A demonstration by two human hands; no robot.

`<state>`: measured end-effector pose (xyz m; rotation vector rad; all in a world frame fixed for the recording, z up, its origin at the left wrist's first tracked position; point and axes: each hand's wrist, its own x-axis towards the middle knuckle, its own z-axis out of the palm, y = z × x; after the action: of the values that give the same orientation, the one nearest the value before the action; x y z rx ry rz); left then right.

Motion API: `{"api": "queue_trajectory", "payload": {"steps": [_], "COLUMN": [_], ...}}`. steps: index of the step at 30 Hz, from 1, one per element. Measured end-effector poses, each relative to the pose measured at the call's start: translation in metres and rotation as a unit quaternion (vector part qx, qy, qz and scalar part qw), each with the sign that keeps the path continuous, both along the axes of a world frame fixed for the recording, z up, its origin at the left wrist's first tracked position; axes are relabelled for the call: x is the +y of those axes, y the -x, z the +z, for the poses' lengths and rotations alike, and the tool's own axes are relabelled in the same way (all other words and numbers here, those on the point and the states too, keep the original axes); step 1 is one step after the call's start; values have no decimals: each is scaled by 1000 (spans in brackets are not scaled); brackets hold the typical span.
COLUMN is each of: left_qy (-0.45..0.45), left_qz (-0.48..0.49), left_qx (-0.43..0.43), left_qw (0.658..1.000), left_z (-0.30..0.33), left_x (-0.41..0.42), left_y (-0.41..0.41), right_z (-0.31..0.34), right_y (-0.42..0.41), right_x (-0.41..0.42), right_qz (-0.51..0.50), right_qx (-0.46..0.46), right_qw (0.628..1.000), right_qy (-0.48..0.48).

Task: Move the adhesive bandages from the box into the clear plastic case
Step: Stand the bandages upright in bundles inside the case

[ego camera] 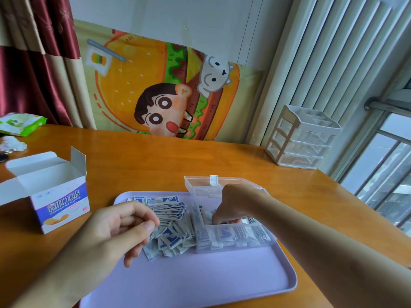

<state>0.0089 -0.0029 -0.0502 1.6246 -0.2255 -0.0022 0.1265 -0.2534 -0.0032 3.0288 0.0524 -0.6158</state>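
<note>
A white and purple bandage box (55,196) stands open on the table at the left; no bandages show inside it. A heap of wrapped adhesive bandages (171,225) lies on the lilac tray (200,281). The clear plastic case (233,236) sits on the tray's right part, lid tipped back, with bandages standing inside. My right hand (233,205) reaches down into the case, fingers closed on bandages there. My left hand (124,227) hovers over the left of the heap, thumb and forefinger pinching a bandage at its edge.
A white mini drawer unit (302,141) stands at the table's back right near the window. A green packet (20,123) and crumpled white items (13,144) lie at the far left. A cartoon cloth (169,90) hangs behind the wooden table (155,161).
</note>
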Motion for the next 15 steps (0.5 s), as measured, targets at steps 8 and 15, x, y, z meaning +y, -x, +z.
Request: {"api": "queue_trajectory", "payload": {"steps": [8,15], "left_qy": [-5,-7], "left_qz": [-9,2], "left_qx": [0,5], "left_qw": [1000,1000], "left_z": [2,4], "left_x": [2,1], "left_y": [2,2], "right_z": [12,20], "right_y": [-1,5], "right_x": [-14,-41], "right_qz": [-16,-28], "right_qx": [-68,-94], "right_qw": [998,990], "right_qy": [9,100]}}
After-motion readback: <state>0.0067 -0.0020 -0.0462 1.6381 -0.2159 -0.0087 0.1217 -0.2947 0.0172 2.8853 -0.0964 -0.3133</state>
